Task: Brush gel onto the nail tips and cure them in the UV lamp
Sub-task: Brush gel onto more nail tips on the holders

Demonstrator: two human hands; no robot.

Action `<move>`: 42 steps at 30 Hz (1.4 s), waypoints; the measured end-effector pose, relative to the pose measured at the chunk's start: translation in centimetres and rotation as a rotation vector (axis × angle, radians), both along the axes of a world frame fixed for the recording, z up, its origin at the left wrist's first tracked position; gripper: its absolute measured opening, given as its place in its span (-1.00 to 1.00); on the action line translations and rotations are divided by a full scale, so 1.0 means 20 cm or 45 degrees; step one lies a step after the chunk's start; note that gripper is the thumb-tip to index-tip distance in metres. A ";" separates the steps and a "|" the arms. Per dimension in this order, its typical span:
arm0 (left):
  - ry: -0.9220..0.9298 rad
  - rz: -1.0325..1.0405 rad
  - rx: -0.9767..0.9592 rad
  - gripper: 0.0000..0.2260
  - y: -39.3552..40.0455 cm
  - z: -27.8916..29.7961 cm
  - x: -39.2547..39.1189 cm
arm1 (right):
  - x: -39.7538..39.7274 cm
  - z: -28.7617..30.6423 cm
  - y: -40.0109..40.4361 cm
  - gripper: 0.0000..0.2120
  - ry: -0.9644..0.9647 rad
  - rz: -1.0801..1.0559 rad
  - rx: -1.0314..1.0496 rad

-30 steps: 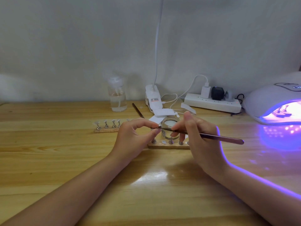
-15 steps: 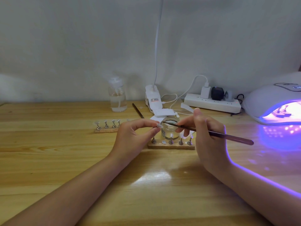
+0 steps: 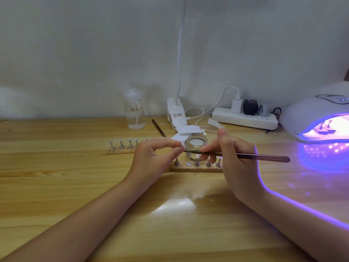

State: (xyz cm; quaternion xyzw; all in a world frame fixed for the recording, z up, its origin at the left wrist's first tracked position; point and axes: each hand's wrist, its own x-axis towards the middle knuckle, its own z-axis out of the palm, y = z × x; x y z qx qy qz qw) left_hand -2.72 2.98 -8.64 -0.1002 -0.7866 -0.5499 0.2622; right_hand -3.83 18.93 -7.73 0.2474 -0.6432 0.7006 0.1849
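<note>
White UV lamp point(image 3: 309, 114) glowing purple; yellow, grained wooden table point(image 3: 75, 186).

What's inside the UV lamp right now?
Inside the lit UV lamp, a few nail tip stands sit on a base in the purple glow. The hood covers the rest of the chamber, so the count is unclear.

Wooden table point(image 3: 56, 186) with UV lamp point(image 3: 309, 114).

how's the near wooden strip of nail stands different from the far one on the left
The near wooden strip lies right in front of the gel jar, partly behind the right hand; the far wooden strip lies further left and back, its right end behind the left hand.

The far strip's stands carry pale nail tips; several near stands look bare, and one spot shows only a flat disc.

Both are thin wooden strips with small metal stands in a row.
</note>
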 end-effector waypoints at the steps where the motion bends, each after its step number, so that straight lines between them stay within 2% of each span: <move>1: -0.005 0.000 0.003 -0.89 0.00 0.00 0.00 | 0.00 0.00 0.00 -0.60 0.000 -0.010 -0.017; 7: 0.001 -0.017 -0.012 -0.85 0.01 0.00 0.00 | -0.01 0.00 -0.01 -0.67 0.026 -0.030 0.053; 14: -0.002 -0.019 -0.037 -0.84 0.01 0.00 0.01 | -0.01 0.01 0.00 -0.60 -0.013 -0.008 0.000; 19: -0.008 -0.022 -0.070 -0.85 0.01 0.00 0.01 | -0.02 0.03 0.01 -0.69 0.066 -0.022 0.087; 26: -0.016 0.005 -0.070 -0.84 0.01 0.00 0.01 | -0.02 0.02 0.02 -0.60 0.014 -0.021 0.005; 32: -0.035 0.005 -0.052 -0.84 0.01 0.00 0.00 | -0.03 0.02 0.02 -0.69 0.055 -0.013 0.162; 38: -0.033 0.002 -0.066 -0.82 0.01 0.00 0.01 | -0.04 0.02 0.02 -0.60 0.035 -0.003 0.013; 42: -0.037 0.006 -0.073 -0.82 0.01 0.00 0.01 | -0.04 0.02 0.02 -0.64 0.064 -0.001 0.075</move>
